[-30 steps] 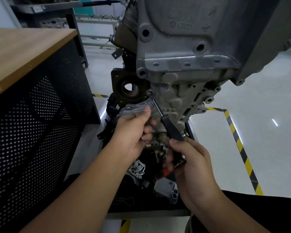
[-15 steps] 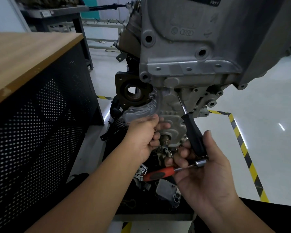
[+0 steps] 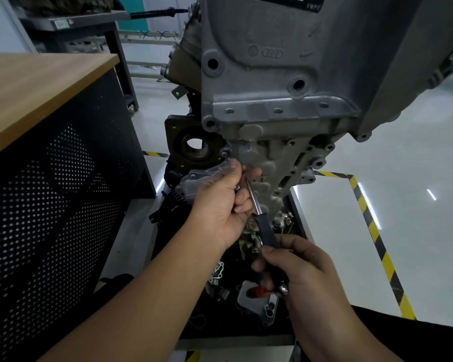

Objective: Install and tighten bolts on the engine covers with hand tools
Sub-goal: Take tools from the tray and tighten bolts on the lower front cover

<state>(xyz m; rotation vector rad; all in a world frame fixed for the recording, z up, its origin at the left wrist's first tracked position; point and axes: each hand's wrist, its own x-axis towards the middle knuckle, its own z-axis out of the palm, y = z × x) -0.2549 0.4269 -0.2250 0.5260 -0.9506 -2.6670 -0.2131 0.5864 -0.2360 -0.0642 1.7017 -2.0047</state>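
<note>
My left hand [image 3: 221, 205] is curled round the small engine cover [image 3: 204, 175], pressing it vs the engine block [image 3: 277, 142], w/ a bolt [image 3: 236, 188] pinched at the fingers. My right hand [image 3: 302, 270] grips the black-handled screwdriver [image 3: 266, 231], shaft tip up at the left fingertips; same hand also holds a red-handled tool [image 3: 260, 292]. Wood-top workbench [image 3: 37, 90] at left.
</note>
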